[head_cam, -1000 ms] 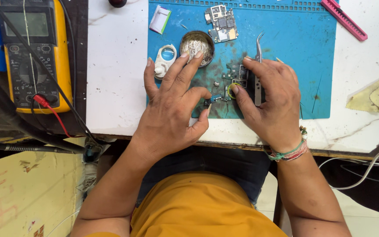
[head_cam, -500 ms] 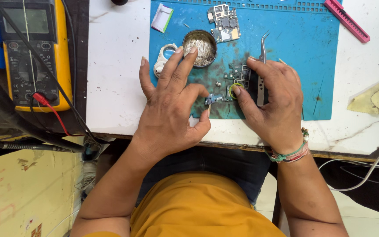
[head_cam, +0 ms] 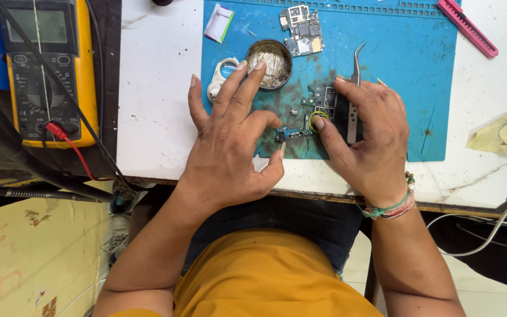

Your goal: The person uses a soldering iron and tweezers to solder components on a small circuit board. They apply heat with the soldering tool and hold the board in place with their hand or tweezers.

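On the blue work mat [head_cam: 400, 70] lies a small dark circuit part [head_cam: 291, 132] with a flex strip. My left hand [head_cam: 230, 141] hovers over its left end, forefinger bent down onto it, other fingers spread. My right hand [head_cam: 368, 135] rests beside it, thumb pressing a small yellow-green ring [head_cam: 318, 120], with metal tweezers [head_cam: 354, 97] held under the fingers. A small board piece [head_cam: 322, 97] sits just above the thumb.
A round tin [head_cam: 269, 56] of metal wool, a white plastic ring part [head_cam: 219, 76], a larger circuit board [head_cam: 302, 29] and a white-green packet [head_cam: 219, 23] lie further back. A yellow multimeter [head_cam: 48, 70] with leads stands left; a pink tool [head_cam: 466, 28] and yellow cloth [head_cam: 503, 134] lie right.
My left forefinger has curled down onto the small part and the hand has shifted slightly left. My right hand stays in place on the ring and tweezers.
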